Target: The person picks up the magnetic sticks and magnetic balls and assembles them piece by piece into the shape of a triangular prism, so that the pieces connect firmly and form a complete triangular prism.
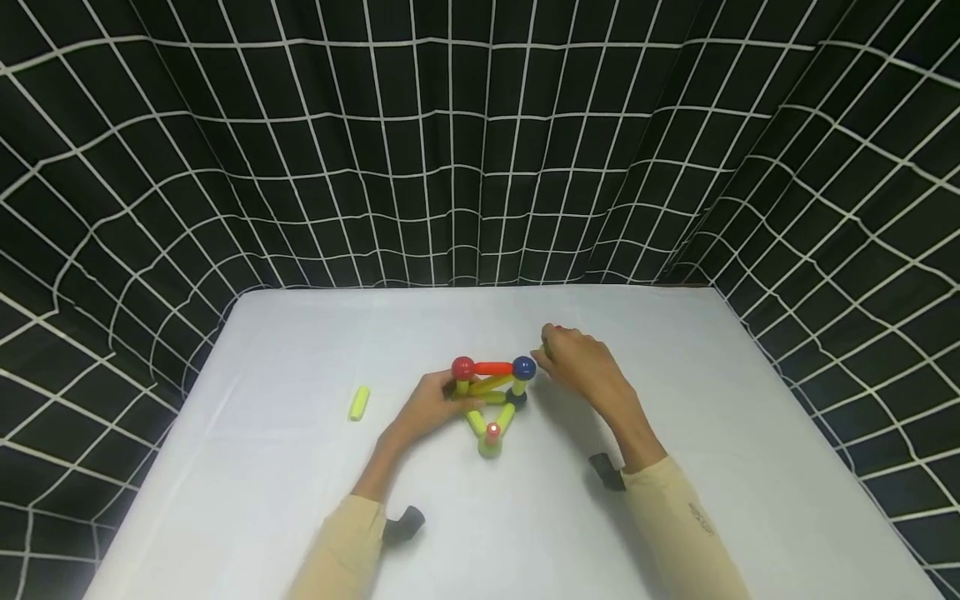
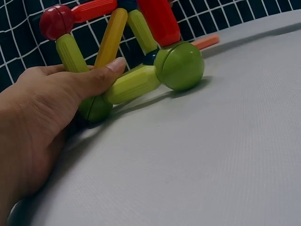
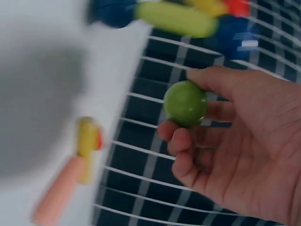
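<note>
A frame of colored sticks and balls stands on the table, with a red ball (image 1: 462,367) and a blue ball (image 1: 523,367) on top joined by a red stick (image 1: 492,368). A yellow stick (image 2: 112,37) slants between them and the base. My left hand (image 1: 435,407) grips the frame's left corner, its thumb over a light green stick (image 2: 134,84) beside a lower green ball (image 2: 95,109). At the front corner, another green ball (image 2: 179,66) carries an upright red stick (image 2: 160,21). My right hand (image 3: 240,136) pinches a loose green ball (image 3: 185,103) just right of the blue ball.
A single light green stick (image 1: 360,402) lies on the white table (image 1: 300,333) left of the frame. In the right wrist view, a pink stick (image 3: 59,190) and a yellow stick (image 3: 85,146) lie on the table. A black curtain with white grid lines (image 1: 450,125) surrounds the table.
</note>
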### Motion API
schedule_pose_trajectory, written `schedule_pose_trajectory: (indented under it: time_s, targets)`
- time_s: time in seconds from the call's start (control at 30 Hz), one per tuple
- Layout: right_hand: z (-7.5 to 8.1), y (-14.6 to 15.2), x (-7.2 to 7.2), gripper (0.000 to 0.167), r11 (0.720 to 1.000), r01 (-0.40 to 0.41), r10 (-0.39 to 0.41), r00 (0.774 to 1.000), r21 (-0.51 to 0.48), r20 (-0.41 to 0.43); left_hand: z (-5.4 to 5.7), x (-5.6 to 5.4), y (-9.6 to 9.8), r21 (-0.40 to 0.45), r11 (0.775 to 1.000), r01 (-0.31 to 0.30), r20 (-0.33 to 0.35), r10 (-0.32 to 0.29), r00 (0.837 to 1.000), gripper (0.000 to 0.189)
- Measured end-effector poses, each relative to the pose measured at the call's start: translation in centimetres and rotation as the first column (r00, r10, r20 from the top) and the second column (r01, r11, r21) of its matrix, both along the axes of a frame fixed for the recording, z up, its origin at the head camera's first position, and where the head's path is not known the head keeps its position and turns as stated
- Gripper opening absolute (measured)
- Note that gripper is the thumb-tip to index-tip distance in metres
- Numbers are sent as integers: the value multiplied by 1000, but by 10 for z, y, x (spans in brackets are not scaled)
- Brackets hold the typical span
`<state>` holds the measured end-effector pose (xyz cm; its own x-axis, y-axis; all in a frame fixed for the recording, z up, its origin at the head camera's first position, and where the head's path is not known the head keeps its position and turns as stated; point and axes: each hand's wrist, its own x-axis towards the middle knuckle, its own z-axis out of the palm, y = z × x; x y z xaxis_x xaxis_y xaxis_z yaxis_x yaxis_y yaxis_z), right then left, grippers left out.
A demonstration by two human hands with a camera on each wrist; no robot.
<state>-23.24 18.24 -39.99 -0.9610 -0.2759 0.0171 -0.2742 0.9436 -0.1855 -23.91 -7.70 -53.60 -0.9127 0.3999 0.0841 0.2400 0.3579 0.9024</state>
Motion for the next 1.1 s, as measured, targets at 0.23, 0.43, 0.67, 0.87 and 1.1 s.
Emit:
schedule_pose_trajectory:
  time_s: [0.23,0.43,0.67,0.87,1.1]
  targets:
    - [36,-4,60,29,983,-139,143,990,-119,18,3,2,-2,-10,1000,-12,-45,11,999,33]
    - [29,-26,77,38,852,-402,448,891,-334,71,4,2,-3,18,1000,-7,-71,8,997,29]
    - [15,-41,78,52,853,-446,487,867,-272,106,1,0,0,18,1000,3,-84,-1,997,28]
    - [12,-41,75,55,867,-400,457,875,-298,157,3,1,0,1,1000,-7,-68,7,998,28]
    - [10,-39,76,54,880,-366,436,875,-302,211,3,1,-1,19,1000,-2,-82,4,997,25]
